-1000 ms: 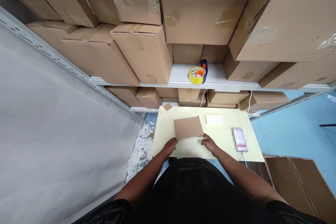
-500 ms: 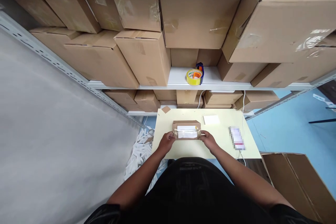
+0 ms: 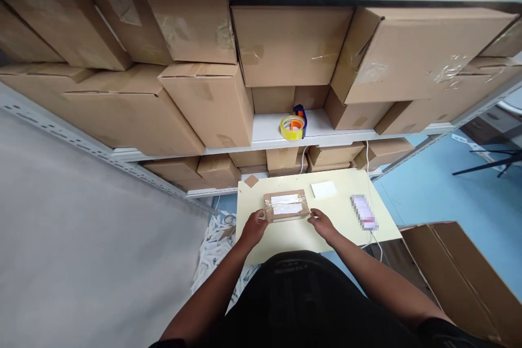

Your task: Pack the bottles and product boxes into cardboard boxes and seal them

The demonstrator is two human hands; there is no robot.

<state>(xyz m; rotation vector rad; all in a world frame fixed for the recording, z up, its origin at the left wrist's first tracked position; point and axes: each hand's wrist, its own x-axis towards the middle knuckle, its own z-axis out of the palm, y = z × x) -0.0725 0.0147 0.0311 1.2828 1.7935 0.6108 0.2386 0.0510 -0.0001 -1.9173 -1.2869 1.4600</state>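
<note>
A small cardboard box [image 3: 285, 217] with a white label [image 3: 286, 204] and shiny clear tape on its upper face is in front of me over the table. My left hand [image 3: 254, 227] grips its left near corner, the fingers curled against the side. At the right near corner, my right hand [image 3: 322, 224] closes its thumb and fingertips on the edge. Whether the box rests on the tabletop or is raised slightly, I cannot tell.
The pale yellow table [image 3: 281, 242] holds a white stack of paper [image 3: 323, 189], a blurred phone [image 3: 364, 212] and a cardboard scrap [image 3: 251, 180]. A tape dispenser [image 3: 294, 126] sits on the shelf among large cartons [image 3: 289, 46]. White paper strips [image 3: 207, 247] litter the floor at left.
The box has tipped so that more of its labelled top shows, and it is slightly turned. Both hands have stayed at its ends. My view has shifted a little.
</note>
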